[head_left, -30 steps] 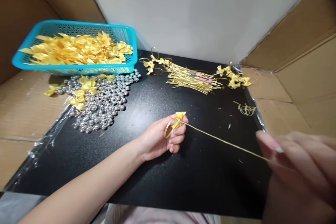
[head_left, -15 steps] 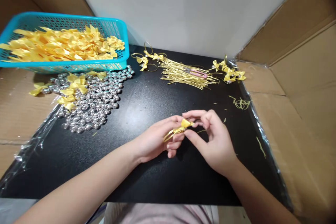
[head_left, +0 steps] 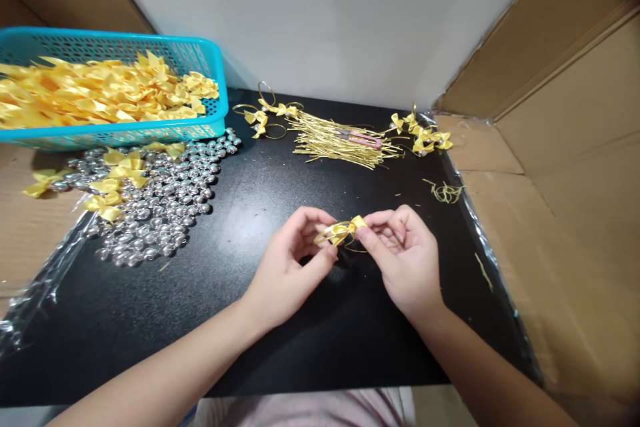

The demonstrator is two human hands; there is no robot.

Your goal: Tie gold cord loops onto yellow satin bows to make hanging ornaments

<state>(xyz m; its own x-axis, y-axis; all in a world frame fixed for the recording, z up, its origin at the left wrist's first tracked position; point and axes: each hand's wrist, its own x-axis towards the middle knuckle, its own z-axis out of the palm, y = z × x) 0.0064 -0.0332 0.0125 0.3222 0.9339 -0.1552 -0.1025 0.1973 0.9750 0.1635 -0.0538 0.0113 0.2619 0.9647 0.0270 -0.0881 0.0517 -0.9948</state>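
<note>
A yellow ribbon bow [head_left: 341, 233] with loops of thin gold wire is held between my two hands, above the black table [head_left: 240, 340]. My left hand [head_left: 295, 260] pinches its left side, thumb below and fingers behind. On the other side, my right hand [head_left: 403, 257] grips the bow's right end between thumb and forefinger. A gold wire [head_left: 356, 251] curves below the bow toward my right hand. Fingers partly cover the bow's middle, so any bead there is hard to make out.
A turquoise basket [head_left: 215, 123] full of yellow bows stands at the back left. Silver beads [head_left: 150, 227] lie before it, with loose bows [head_left: 125, 167] on top. Further back are gold wire strips [head_left: 325, 140], pink-handled scissors [head_left: 365, 139], wired bows [head_left: 425, 137] and wire scraps [head_left: 445, 192].
My left hand has turned, its thumb now in front and pinching the bow's left side. My right thumb has closed on the right end. The whole scene has shifted slightly left.
</note>
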